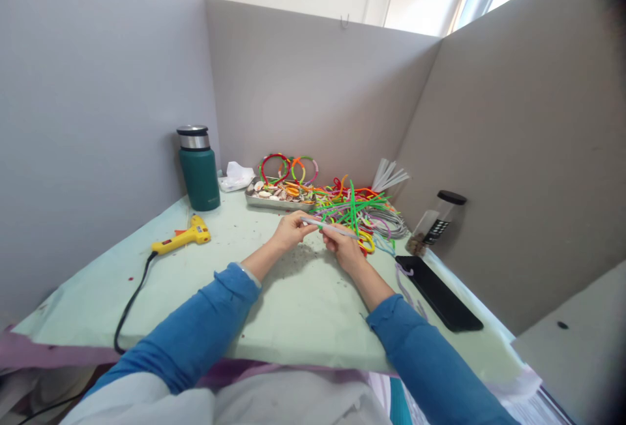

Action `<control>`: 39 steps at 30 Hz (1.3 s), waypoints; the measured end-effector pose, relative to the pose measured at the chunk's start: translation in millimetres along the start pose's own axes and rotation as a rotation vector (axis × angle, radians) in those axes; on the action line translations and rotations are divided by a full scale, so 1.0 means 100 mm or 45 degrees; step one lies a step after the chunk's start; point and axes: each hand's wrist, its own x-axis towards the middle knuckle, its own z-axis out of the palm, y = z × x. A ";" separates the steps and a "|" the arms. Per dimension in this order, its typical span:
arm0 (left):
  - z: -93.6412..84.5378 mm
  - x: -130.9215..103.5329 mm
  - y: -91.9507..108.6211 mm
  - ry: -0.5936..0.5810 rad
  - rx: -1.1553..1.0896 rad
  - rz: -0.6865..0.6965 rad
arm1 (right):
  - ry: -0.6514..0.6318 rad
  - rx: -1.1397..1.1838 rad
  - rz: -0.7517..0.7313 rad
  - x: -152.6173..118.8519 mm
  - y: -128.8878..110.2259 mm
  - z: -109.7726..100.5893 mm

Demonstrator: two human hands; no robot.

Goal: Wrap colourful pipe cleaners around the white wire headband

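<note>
My left hand (292, 232) and my right hand (344, 245) are raised a little above the middle of the table, close together. Between them is a thin pale grey band (325, 223), seen nearly edge-on, so its full shape is hidden. Left thumb and fingers pinch its left end; the right fingers close round its right part. A small bit of green shows by the fingertips. Just beyond the hands lies a tangled pile of coloured pipe cleaners (353, 206), with a yellow loop (366, 241) beside my right hand.
A metal tray (278, 204) of small pieces stands behind, near coloured rings (274, 169). To the left are a yellow glue gun (183, 237) with its cord and a green flask (199, 177). A black phone (440, 294) and a black-lidded bottle (437, 221) sit right. Grey partitions enclose the table.
</note>
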 end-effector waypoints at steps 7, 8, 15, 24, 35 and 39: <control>-0.03 0.01 -0.06 -0.039 0.251 0.096 | -0.010 0.009 0.039 0.01 0.01 -0.02; -0.03 0.01 -0.07 -0.049 0.265 0.113 | -0.028 0.015 0.040 0.01 0.01 -0.02; -0.01 0.01 -0.04 -0.144 0.297 0.018 | -0.022 -0.049 0.018 -0.01 -0.01 -0.01; -0.02 -0.03 0.10 -0.249 0.005 -0.197 | 0.000 -0.281 -0.091 -0.06 -0.10 0.05; -0.01 -0.05 0.08 -0.282 -0.204 -0.352 | 0.023 -0.346 -0.144 0.03 0.08 -0.03; 0.02 -0.06 0.10 -0.348 -0.420 -0.449 | 0.036 -0.329 -0.126 0.01 0.02 0.00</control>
